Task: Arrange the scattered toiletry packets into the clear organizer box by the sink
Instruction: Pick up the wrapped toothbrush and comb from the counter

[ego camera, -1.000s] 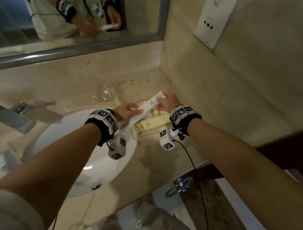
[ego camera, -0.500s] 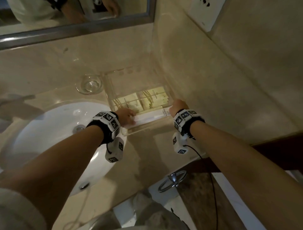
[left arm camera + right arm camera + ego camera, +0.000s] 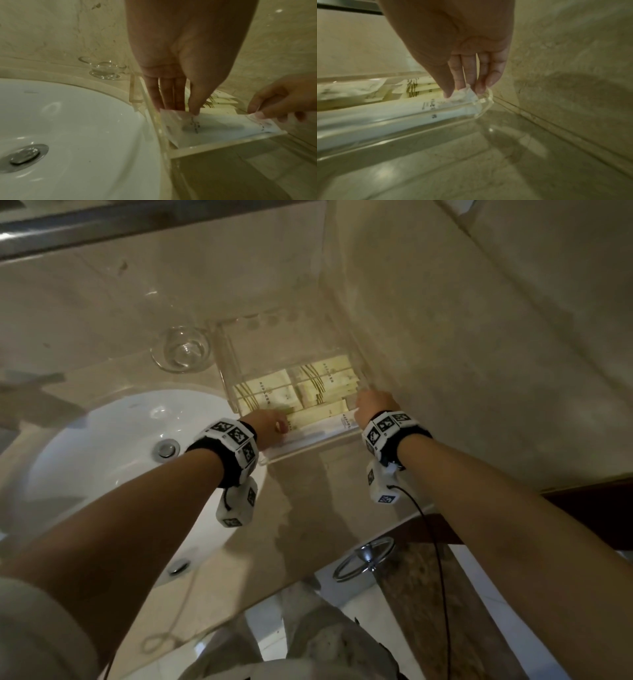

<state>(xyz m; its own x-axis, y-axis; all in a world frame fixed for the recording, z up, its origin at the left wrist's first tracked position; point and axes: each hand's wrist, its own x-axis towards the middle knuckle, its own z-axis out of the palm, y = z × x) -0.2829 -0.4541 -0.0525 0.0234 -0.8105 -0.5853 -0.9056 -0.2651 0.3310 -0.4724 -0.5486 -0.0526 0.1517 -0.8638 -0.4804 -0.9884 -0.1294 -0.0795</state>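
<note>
A long white toiletry packet (image 3: 318, 429) (image 3: 217, 123) (image 3: 388, 112) lies along the near wall inside the clear organizer box (image 3: 301, 451) (image 3: 223, 143) (image 3: 481, 101). My left hand (image 3: 270, 424) (image 3: 178, 108) pinches the packet's left end between thumb and fingers. At the box's right corner my right hand (image 3: 370, 405) (image 3: 464, 92) pinches the crumpled right end. Several pale yellow packets (image 3: 301, 388) (image 3: 419, 88) lie flat deeper in the box.
The white sink basin (image 3: 120, 446) (image 3: 68, 128) with a metal drain (image 3: 166, 448) sits directly left of the box. A small glass dish (image 3: 183, 350) (image 3: 104, 69) stands behind the sink. The marble wall (image 3: 462, 337) rises close on the right; a mirror frame (image 3: 102, 224) runs above.
Both hands brought the white packet down from above the box and laid it along the near wall. The head view has tilted down and moved closer.
</note>
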